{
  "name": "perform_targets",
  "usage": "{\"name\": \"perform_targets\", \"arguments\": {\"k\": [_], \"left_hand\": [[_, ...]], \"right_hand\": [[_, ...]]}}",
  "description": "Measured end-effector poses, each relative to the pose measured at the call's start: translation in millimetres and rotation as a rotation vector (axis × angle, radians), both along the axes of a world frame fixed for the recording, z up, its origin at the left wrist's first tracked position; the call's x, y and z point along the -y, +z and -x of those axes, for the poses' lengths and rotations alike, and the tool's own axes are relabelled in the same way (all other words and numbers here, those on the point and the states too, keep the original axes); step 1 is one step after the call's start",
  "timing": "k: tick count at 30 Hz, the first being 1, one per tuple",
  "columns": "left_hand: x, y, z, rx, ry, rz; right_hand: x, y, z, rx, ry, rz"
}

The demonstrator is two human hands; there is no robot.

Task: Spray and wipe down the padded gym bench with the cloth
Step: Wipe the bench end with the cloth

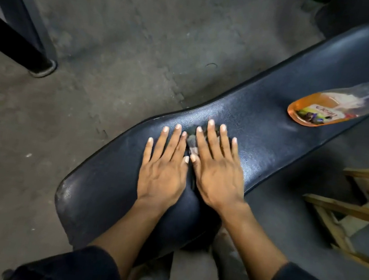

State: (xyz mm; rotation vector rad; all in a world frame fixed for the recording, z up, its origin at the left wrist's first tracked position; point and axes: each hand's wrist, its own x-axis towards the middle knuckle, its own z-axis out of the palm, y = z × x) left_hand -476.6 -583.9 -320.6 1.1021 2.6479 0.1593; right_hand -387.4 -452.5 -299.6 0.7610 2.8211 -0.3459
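A dark padded gym bench (pixel 275 109) runs from the lower left to the upper right. My left hand (pixel 164 167) and my right hand (pixel 217 169) lie flat side by side on its near half, fingers spread. Both press on a dark cloth (pixel 192 138), of which only a small part shows between the hands. A clear spray bottle (pixel 327 106) with orange liquid lies on its side on the bench, farther along to the right, apart from both hands. Its nozzle end runs out of view at the right edge.
Grey concrete floor (pixel 120 50) surrounds the bench. A black metal frame leg (pixel 17 33) stands at the upper left. A wooden frame (pixel 356 207) sits close to the bench on the right. My dark sleeves show at the bottom.
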Motion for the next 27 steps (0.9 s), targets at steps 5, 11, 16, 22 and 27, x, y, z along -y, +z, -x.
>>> {"name": "perform_targets", "arguments": {"k": [5, 11, 16, 22, 27], "left_hand": [[-6.7, 5.5, -4.2, 0.006, 0.039, 0.015], [-50.3, 15.2, -30.2, 0.085, 0.292, 0.014], [-105.4, 25.7, -43.6, 0.198, 0.387, -0.073], [-168.4, 88.9, -63.5, 0.331, 0.401, -0.149], [-188.8, 110.1, -71.4, 0.299, 0.301, -0.1]], "right_hand": [[-13.4, -5.0, -51.9, -0.006, 0.08, 0.013], [-106.0, -11.2, -16.8, -0.011, -0.042, 0.024], [-121.9, -12.5, 7.2, 0.031, 0.134, 0.071], [-109.8, 19.9, -75.3, 0.21, 0.311, 0.245], [-147.7, 42.9, -77.4, 0.206, 0.198, 0.334]]}}
